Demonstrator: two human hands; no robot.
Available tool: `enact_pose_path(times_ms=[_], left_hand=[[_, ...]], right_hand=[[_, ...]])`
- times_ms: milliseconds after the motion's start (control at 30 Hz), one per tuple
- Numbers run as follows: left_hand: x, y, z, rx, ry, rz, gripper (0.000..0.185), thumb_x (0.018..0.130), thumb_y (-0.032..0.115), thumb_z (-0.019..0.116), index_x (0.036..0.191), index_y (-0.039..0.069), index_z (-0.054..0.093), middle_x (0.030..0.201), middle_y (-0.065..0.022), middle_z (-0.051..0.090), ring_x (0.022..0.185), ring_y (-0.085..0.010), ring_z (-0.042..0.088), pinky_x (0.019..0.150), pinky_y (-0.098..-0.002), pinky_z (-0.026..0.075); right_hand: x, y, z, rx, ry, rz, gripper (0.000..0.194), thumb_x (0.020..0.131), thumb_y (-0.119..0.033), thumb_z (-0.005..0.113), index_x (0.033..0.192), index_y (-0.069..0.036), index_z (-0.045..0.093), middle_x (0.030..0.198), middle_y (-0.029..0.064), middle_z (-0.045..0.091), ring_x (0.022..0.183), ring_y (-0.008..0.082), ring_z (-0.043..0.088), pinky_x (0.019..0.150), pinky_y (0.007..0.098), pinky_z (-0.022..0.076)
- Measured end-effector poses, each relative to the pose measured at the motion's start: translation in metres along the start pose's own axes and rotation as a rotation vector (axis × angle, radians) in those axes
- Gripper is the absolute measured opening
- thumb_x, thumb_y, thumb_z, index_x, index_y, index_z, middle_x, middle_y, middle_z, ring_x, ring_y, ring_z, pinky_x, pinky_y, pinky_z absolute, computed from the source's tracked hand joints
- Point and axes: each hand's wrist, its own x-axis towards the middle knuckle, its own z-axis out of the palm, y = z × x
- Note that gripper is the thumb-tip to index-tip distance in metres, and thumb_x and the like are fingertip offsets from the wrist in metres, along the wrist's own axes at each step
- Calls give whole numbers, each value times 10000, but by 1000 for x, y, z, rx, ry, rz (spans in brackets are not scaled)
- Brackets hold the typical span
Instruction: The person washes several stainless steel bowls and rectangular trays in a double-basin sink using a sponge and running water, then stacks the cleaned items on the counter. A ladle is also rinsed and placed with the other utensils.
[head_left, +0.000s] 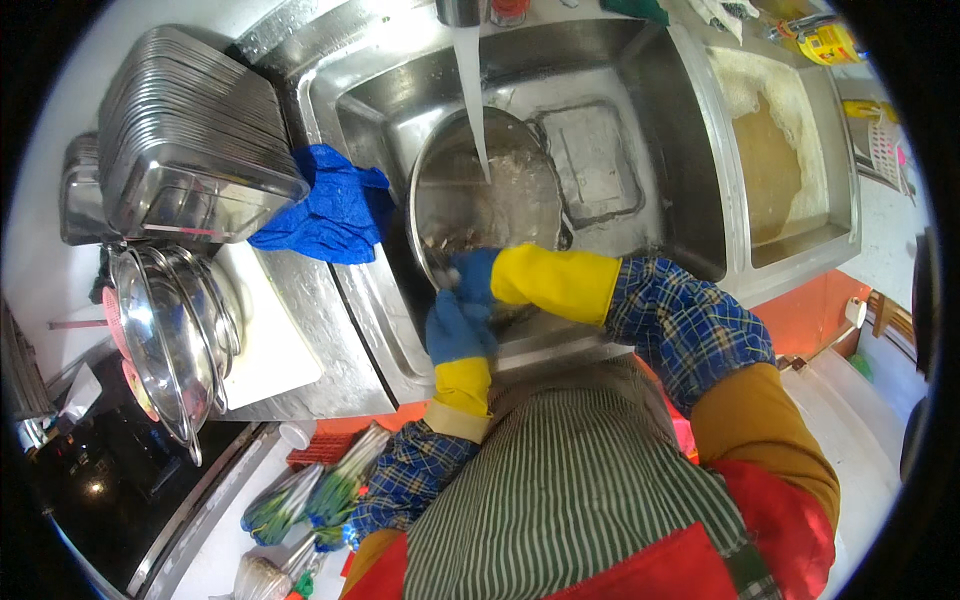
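Observation:
Water runs from the faucet into a large round metal bowl, tilted in the steel sink. My left hand, in a blue and yellow rubber glove, holds the bowl's near left rim. My right hand, gloved the same way, lies against the inside of that rim, close to the left one. Its fingers are blurred, and whether it holds anything is hidden. Inside the bowl the metal looks wet.
Stacked steel pans, a blue cloth, a white cutting board and nested metal bowls stand at the left. A second basin with murky, foamy water is at the right. Bundled green onions lie below left.

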Motion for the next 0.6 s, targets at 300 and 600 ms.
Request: enact_pose_path(times_ms=[300, 600], left_hand=[[2, -9, -5, 120, -35, 46, 402, 1011, 429, 455, 884, 68, 577, 663, -67, 627, 431, -151, 483, 407, -274, 406], [-6, -12, -4, 206, -17, 65, 387, 1010, 392, 466, 929, 29, 576, 756, -97, 657, 560, -153, 552, 527, -276, 443]], right_hand=[[76, 55, -164, -1003, 168, -533, 278, 960, -327, 499, 1003, -133, 693, 1007, 67, 706, 981, 249, 655, 835, 379, 508], [-36, -47, -79, 544, 823, -311, 425, 931, -468, 568, 977, -60, 678, 808, 128, 658, 780, 242, 638, 747, 379, 506]])
